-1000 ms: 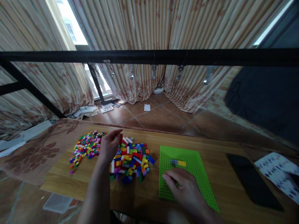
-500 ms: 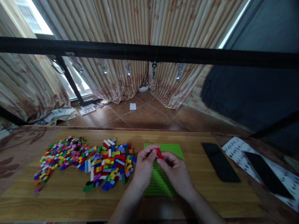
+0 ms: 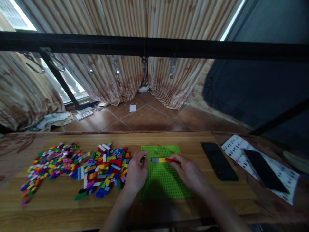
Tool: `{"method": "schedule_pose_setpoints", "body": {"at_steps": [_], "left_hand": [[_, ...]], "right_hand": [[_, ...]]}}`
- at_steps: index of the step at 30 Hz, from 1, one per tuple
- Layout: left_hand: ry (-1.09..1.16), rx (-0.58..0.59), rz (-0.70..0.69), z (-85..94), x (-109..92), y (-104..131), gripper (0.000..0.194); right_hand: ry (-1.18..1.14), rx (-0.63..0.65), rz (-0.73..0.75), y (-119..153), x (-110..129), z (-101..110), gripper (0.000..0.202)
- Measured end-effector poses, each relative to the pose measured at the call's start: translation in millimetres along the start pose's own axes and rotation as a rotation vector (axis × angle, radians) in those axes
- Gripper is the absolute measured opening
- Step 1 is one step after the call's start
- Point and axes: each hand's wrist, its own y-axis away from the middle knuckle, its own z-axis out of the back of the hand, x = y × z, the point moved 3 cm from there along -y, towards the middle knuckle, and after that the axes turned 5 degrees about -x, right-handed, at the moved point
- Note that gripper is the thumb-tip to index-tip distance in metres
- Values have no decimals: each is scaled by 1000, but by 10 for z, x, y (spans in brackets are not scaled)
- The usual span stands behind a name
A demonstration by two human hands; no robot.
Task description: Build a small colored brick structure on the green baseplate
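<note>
Half a second ago we held the red brick [image 3: 170, 160] in the air between both hands above the green baseplate [image 3: 164, 180]. Now it is down at the plate, at the right end of the short row formed by the grey brick [image 3: 154, 159] and yellow brick [image 3: 162, 159], near the plate's far edge. Our right hand [image 3: 189, 172] pinches the red brick with its fingertips closed on it. We cannot tell whether the brick is pressed home on the studs.

Our left hand [image 3: 136, 172] has let go and rests at the plate's left edge, fingers loosely curled, holding nothing that we can see.

We judge the row now runs grey, yellow, red, so this brick is at its place.

The loose brick pile [image 3: 103, 169] lies just left of the plate, toward the bench's left end. A black phone [image 3: 219, 161] lies right of the plate.
</note>
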Motion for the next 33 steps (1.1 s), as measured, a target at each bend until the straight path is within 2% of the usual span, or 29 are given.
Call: {"method": "schedule_pose_setpoints", "body": {"at_steps": [3,6,19,25,33], "left_hand": [[-65,17,-62,-25,-39,51,22],[-106,26,-113,-47,-73,78,23],[-191,105,-59,-142,-78,102,25],[-200,134,-26,-181,-71,110,24],[-181,125,-48,-176,-91,98,26]], "right_hand": [[33,-43,112,6,85,-92,7],[40,-92,145,-13,115,-155,5],[74,-77,86,-98,78,-307,7],[66,-71,58,-94,23,-291,12],[106,-20,3,-59,-40,-205,8]]}}
